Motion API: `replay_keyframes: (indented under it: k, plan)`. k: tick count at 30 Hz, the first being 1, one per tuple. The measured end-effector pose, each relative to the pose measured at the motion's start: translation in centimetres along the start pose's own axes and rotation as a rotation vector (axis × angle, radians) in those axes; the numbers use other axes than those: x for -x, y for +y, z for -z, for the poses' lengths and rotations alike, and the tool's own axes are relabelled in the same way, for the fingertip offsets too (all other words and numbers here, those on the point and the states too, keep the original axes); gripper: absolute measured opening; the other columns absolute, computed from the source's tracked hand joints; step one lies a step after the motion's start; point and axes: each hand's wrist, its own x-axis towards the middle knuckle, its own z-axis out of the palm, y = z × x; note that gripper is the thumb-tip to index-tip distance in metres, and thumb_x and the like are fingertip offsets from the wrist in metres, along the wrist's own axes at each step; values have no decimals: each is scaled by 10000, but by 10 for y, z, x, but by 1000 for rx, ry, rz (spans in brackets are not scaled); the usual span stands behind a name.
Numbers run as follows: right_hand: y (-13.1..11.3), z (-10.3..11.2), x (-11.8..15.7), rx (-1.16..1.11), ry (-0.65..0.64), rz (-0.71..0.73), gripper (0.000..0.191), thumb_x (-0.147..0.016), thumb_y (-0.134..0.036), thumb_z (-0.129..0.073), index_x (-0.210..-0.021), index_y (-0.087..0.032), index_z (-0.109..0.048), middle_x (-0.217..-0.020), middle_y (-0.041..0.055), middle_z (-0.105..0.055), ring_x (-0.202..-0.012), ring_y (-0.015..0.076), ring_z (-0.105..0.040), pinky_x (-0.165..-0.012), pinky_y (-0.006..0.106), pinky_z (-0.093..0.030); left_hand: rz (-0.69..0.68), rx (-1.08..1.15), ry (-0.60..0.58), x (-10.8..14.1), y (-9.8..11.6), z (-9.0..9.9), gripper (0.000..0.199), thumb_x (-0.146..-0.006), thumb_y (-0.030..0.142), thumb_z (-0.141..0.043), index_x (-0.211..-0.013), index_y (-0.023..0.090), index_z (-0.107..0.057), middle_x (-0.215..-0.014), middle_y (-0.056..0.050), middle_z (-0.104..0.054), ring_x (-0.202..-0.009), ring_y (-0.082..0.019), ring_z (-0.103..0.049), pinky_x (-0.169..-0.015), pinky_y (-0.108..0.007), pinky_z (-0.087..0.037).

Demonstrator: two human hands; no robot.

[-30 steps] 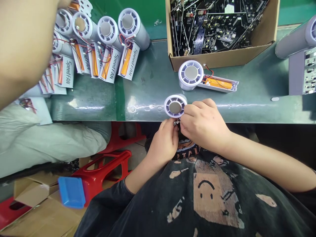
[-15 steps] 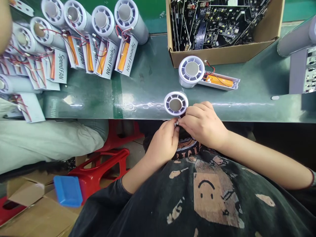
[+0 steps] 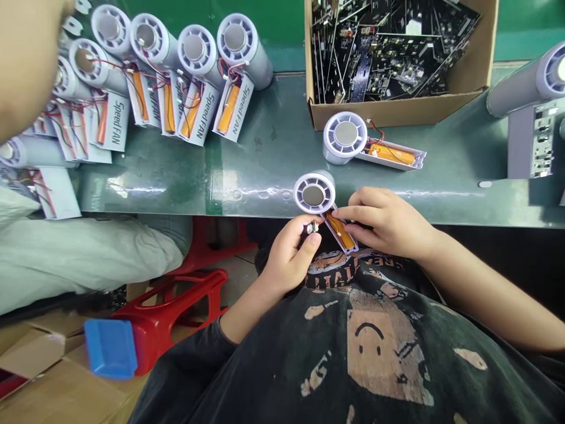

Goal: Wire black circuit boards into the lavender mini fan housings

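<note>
At the table's front edge is a grey-white fan unit, its round ribbed end facing up. Its open handle with an orange battery and thin wires projects over the edge toward my shirt. My left hand pinches a small circuit board between thumb and index finger, left of the handle. On the handle's right side is my right hand, its fingertips at the wires and the handle's upper edge. What those fingertips grip is too small to make out.
Behind stands another fan unit by a cardboard box of black circuit boards. Several fan units line the left. Another lies right. A person's arm enters upper left; a red stool is below.
My right hand has moved right, away from my left fingertips, and its fingers have spread somewhat. The handle with the orange battery now shows. The other person's arm reaches further into view.
</note>
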Motion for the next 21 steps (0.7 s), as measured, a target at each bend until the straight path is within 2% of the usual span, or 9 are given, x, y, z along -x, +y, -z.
replay_keyframes:
  k: [4,8,9,11,13,15,18,21]
  plan:
    - [-4,-7,-3,136,20,30,252,-998,-275,-494,-1176,-224,-665,-957,75,-660,-833,200,-600,-718,337,-450,48,83,-4,-1,-2,-1,367,-933,505,-520,-1093,192,-628,-844,-54,-644,-765,-181,-602,-709,-308,-498]
    - [-13,-2,0,102,0,-180,261,-963,-232,-512,-1177,-165,-647,-894,78,-700,-757,199,-631,-676,331,-470,108,238,-8,-1,-3,-4,383,-936,517,-522,-1086,184,-638,-701,5,-569,-567,-114,-528,-576,-257,-459]
    - [-15,1,1,33,-2,-248,267,-952,-211,-511,-1183,-170,-638,-846,58,-699,-704,181,-624,-648,316,-473,129,293,-15,-1,-3,-5,390,-934,522,-526,-1080,179,-641,-712,5,-576,-557,-107,-533,-562,-252,-460]
    - [-19,11,4,-255,9,-345,258,-942,-201,-514,-1176,-185,-620,-784,19,-687,-626,143,-605,-590,278,-480,185,411,-32,-2,-2,-7,412,-921,538,-544,-1069,167,-643,-752,-8,-607,-561,-106,-562,-545,-247,-472]
    - [-21,20,4,-631,-26,-333,208,-944,-220,-530,-1124,-187,-630,-807,14,-695,-626,125,-621,-579,260,-513,230,507,-40,-4,0,-8,433,-895,554,-580,-1066,160,-639,-764,-12,-626,-555,-107,-578,-530,-246,-481]
    - [-21,24,2,-840,-50,-264,164,-943,-219,-542,-1048,-185,-663,-891,37,-718,-716,138,-670,-646,278,-560,242,556,-34,-6,1,-8,445,-874,559,-611,-1062,156,-637,-741,-4,-623,-537,-104,-573,-520,-246,-480]
    - [-22,19,-2,-742,70,-270,158,-929,-180,-559,-1035,-198,-674,-971,50,-724,-857,162,-695,-768,313,-578,235,574,-27,-7,0,-8,441,-868,558,-618,-1054,159,-640,-722,5,-609,-518,-101,-551,-493,-246,-462]
    - [-22,6,-3,-650,234,-281,201,-915,-173,-587,-1114,-202,-593,-958,39,-701,-827,146,-680,-733,295,-571,224,583,-31,-6,-1,-8,415,-876,544,-615,-1053,170,-641,-726,9,-605,-520,-100,-544,-485,-244,-448]
